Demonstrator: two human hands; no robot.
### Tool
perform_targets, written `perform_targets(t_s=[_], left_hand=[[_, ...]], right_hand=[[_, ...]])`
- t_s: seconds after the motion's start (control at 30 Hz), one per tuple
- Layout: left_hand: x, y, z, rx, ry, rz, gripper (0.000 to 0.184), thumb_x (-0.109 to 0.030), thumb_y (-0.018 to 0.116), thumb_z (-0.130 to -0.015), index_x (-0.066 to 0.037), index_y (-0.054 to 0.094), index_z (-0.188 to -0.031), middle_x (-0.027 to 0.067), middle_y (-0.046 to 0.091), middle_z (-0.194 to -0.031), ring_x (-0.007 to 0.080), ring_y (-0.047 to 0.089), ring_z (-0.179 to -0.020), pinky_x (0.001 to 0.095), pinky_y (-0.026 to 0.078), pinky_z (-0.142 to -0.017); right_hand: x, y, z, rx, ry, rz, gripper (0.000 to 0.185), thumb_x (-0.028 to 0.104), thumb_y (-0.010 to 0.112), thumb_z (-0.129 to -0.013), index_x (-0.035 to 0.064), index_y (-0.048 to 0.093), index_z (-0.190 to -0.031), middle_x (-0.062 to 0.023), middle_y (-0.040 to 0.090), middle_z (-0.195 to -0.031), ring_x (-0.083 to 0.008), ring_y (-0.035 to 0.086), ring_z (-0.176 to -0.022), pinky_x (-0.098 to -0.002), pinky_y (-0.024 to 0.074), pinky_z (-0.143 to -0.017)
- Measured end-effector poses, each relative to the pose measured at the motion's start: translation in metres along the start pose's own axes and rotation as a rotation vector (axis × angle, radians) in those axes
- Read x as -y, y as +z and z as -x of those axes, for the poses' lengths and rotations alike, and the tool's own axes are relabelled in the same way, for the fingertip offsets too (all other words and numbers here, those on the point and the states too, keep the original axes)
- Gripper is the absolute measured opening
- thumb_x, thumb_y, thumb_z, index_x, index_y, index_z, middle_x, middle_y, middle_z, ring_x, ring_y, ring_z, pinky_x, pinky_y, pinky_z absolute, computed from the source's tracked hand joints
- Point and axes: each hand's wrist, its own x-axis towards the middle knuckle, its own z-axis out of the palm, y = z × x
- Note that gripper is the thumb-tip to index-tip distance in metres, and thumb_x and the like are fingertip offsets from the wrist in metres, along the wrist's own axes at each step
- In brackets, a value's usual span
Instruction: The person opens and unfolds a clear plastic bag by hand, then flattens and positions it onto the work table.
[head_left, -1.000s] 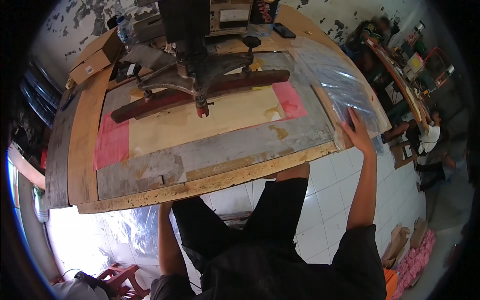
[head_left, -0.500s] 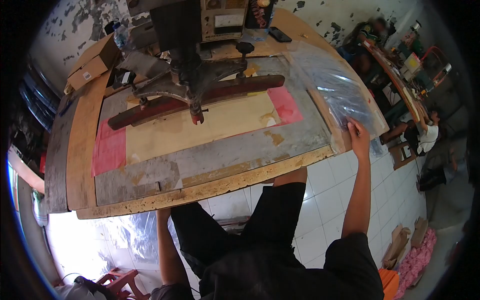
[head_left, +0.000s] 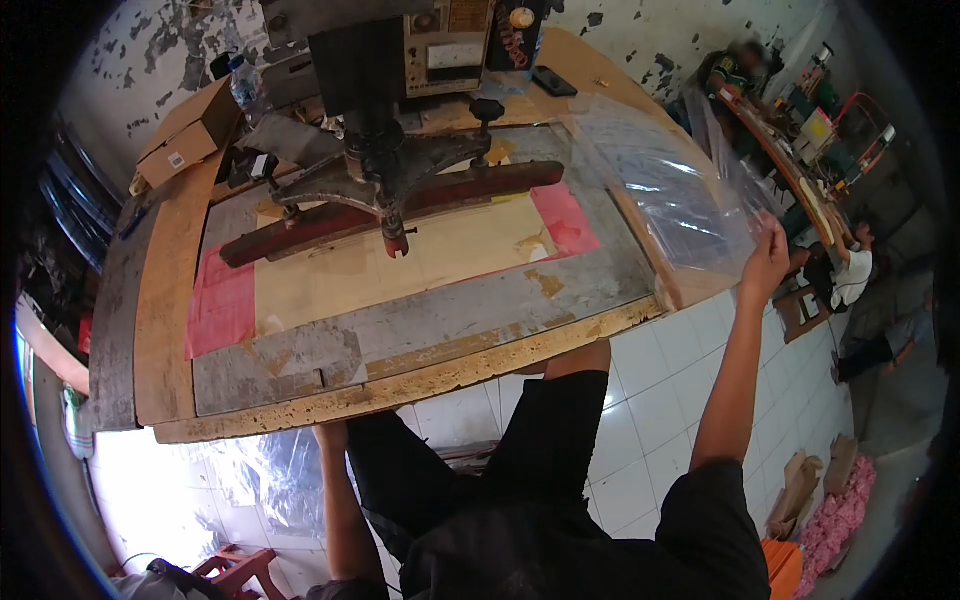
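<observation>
My right hand (head_left: 766,252) is closed on the near right corner of a clear plastic sheet (head_left: 735,215), lifted off a stack of similar sheets (head_left: 660,185) at the table's right side. My left hand (head_left: 331,432) is under the table's front edge at the left; its fingers are hidden. Between them lies a grey board (head_left: 420,330) with a cream panel (head_left: 400,265) and pink pieces at both ends (head_left: 222,300). Above the panel hangs a dark press head with a long red bar (head_left: 480,190).
A cardboard box (head_left: 185,135) and a bottle (head_left: 243,82) stand at the back left. Behind the board are a machine with a meter (head_left: 450,55) and a phone (head_left: 553,82). People sit at another bench (head_left: 790,165) on the right.
My right hand has closed on a plastic sheet and pulled its corner up and to the right. My left hand has stayed below the table edge.
</observation>
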Motion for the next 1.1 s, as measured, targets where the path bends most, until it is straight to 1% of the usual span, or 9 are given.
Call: perform_targets(t_s=[0.13,0.2,0.3,0.37,0.53,0.67,0.87,0.97,1.1], left_hand=[[-0.03,-0.011,0.001,0.044,-0.012,-0.082,0.038,-0.032,0.066,-0.103,-0.002,0.073,-0.125,0.0228,0.075,-0.125,0.0433,0.069,-0.119,0.0517,0.055,-0.098],[-0.054,-0.025,0.005,0.081,-0.03,-0.158,0.038,-0.032,0.067,-0.103,-0.002,0.072,-0.126,0.0231,0.075,-0.124,0.0435,0.07,-0.117,0.0517,0.055,-0.097],[-0.115,-0.052,0.003,0.288,-0.228,-0.131,0.036,-0.029,0.071,-0.102,-0.002,0.072,-0.126,0.0218,0.076,-0.122,0.0401,0.073,-0.11,0.0501,0.057,-0.094],[-0.145,-0.059,0.008,0.24,-0.135,0.124,0.027,-0.023,0.077,-0.099,-0.005,0.077,-0.118,0.0182,0.079,-0.108,0.0257,0.078,-0.093,0.0415,0.06,-0.082],[-0.266,-0.1,0.014,0.831,-0.066,0.248,0.038,-0.024,0.08,-0.098,-0.002,0.073,-0.128,0.0147,0.08,-0.11,0.0235,0.078,-0.104,0.0364,0.06,-0.094],[-0.358,-0.115,0.021,0.929,0.209,0.654,0.051,-0.019,0.08,-0.098,0.001,0.064,-0.142,0.0137,0.077,-0.12,0.0236,0.073,-0.114,0.0379,0.055,-0.101],[-0.43,-0.078,0.05,0.379,0.397,0.582,0.089,-0.019,0.084,-0.093,0.0,0.033,-0.163,0.0263,0.062,-0.143,0.0365,0.065,-0.128,0.0429,0.052,-0.106],[-0.409,-0.058,0.047,0.306,0.179,0.5,0.057,-0.012,0.076,-0.098,0.003,0.053,-0.147,0.0253,0.075,-0.117,0.0418,0.075,-0.105,0.0431,0.059,-0.092],[-0.385,-0.095,0.021,0.212,0.049,0.552,0.03,0.009,0.069,-0.089,0.002,0.073,-0.118,0.0213,0.079,-0.107,0.0238,0.078,-0.097,0.0329,0.058,-0.086]], right_hand=[[0.051,-0.009,0.002,0.105,-0.03,0.121,0.037,0.03,0.057,-0.114,0.001,0.074,-0.129,-0.0069,0.078,-0.119,-0.0152,0.071,-0.107,-0.0286,0.0528,-0.098],[0.062,-0.014,0.004,-0.001,-0.194,0.173,0.036,0.032,0.058,-0.114,0.0024,0.074,-0.128,-0.0051,0.078,-0.115,-0.0114,0.07,-0.101,-0.0271,0.0545,-0.088],[0.101,-0.013,0.026,0.249,-0.032,0.104,0.025,0.026,0.062,-0.112,0.0062,0.076,-0.12,0.0009,0.073,-0.1,-0.0056,0.067,-0.088,-0.0237,0.0526,-0.071],[0.114,-0.008,0.047,0.309,-0.007,0.053,0.024,0.024,0.062,-0.112,0.0055,0.075,-0.121,0.0,0.073,-0.1,-0.0061,0.068,-0.088,-0.0238,0.053,-0.069],[0.161,0.009,0.106,0.526,0.187,-0.174,0.024,0.018,0.063,-0.11,0.0028,0.07,-0.129,-0.0033,0.073,-0.102,-0.0089,0.07,-0.087,-0.025,0.055,-0.065],[0.196,0.02,0.154,0.716,0.339,-0.433,0.029,0.008,0.065,-0.107,-0.0007,0.063,-0.135,-0.0075,0.072,-0.106,-0.0139,0.072,-0.094,-0.0293,0.0627,-0.072],[0.232,0.018,0.23,0.896,0.514,-0.796,0.036,-0.003,0.064,-0.104,-0.007,0.054,-0.138,-0.0165,0.07,-0.122,-0.0263,0.074,-0.113,-0.0359,0.0669,-0.086],[0.238,0.009,0.242,0.906,0.366,-0.726,0.039,-0.006,0.067,-0.101,-0.0063,0.055,-0.138,-0.0188,0.071,-0.126,-0.0264,0.075,-0.11,-0.0348,0.0661,-0.083],[0.23,0.009,0.217,0.535,-0.159,-0.261,0.015,-0.007,0.077,-0.091,-0.0014,0.075,-0.105,-0.0146,0.077,-0.098,-0.0236,0.074,-0.09,-0.0323,0.0576,-0.078]])
